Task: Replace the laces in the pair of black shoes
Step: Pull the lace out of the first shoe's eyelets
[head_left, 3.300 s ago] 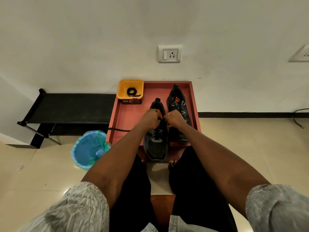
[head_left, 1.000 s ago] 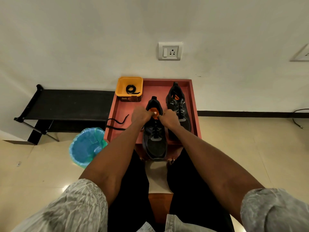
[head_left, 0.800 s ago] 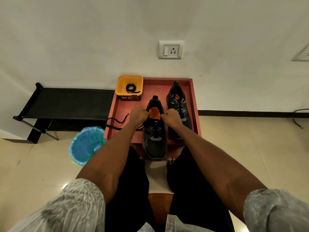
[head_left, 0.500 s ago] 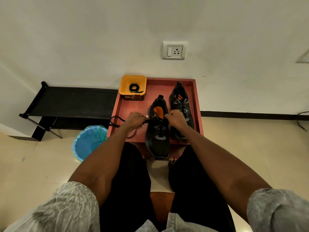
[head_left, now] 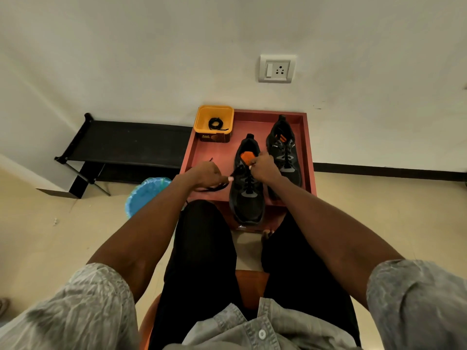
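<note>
From the head view, a red tray stands against the wall, with its near edge just ahead of the person's knees. Two black shoes lie in it, toes toward the person. The near shoe overhangs the tray's front edge; the far shoe sits just to its right and further back. The left hand hovers just left of the near shoe, its fingers curled and pinching a black lace, which runs from the shoe's upper eyelets and trails in a loose loop onto the tray floor below the hand. The right hand rests on the near shoe's collar beside the orange tongue, fingers curled around the shoe's upper edge at the top eyelets. A yellow tub in the tray's far left corner holds a coiled black lace. To the left stand a low black rack and a blue-lined bin on the floor.
</note>
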Tool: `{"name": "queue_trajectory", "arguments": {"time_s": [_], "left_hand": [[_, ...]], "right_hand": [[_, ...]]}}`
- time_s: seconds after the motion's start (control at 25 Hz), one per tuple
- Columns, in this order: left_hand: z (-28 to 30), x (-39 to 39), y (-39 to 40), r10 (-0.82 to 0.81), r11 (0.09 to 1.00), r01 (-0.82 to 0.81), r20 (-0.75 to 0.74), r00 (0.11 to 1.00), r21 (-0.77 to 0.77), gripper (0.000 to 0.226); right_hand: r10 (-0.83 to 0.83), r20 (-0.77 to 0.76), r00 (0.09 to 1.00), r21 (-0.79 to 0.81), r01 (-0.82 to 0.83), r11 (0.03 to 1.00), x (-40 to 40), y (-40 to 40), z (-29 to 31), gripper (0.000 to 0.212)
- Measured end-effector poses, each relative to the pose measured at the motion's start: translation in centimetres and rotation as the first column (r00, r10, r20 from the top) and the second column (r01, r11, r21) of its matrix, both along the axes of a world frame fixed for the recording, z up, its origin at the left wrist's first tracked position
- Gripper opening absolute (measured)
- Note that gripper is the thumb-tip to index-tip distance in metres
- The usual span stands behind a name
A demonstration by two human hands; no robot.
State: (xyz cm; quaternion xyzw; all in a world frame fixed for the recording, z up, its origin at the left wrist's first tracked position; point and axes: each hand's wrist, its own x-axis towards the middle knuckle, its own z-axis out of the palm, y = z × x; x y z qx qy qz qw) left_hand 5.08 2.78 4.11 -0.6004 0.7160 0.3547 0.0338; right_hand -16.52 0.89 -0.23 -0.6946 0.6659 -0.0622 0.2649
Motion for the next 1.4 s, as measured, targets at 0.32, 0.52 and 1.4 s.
{"name": "queue_trajectory", "arguments": {"time_s": [0.32,0.52,1.4], "left_hand": [[-1.5,-4.7,-4.1,0.481,0.851,-0.523,-0.343,0.807,-0.037,0.022],[-2.3,-7.3,-5.2,0.490,0.867,-0.498,-0.230,0.841,0.025,0.046],[-1.3,-6.4,-3.5,0.374,0.922,-0.388,-0.237,0.897,-0.014,0.039]], "right_hand": [[-0.045,0.013,0.999,0.050,0.045,0.998,0.7,-1.0,0.5,0.036],[0.074,0.023,0.997,-0.055,-0.073,0.996,0.3,-0.9,0.1,0.032],[0.097,-0.057,0.994,-0.244,-0.108,0.964,0.1,0.0,1.3,0.031]]}}
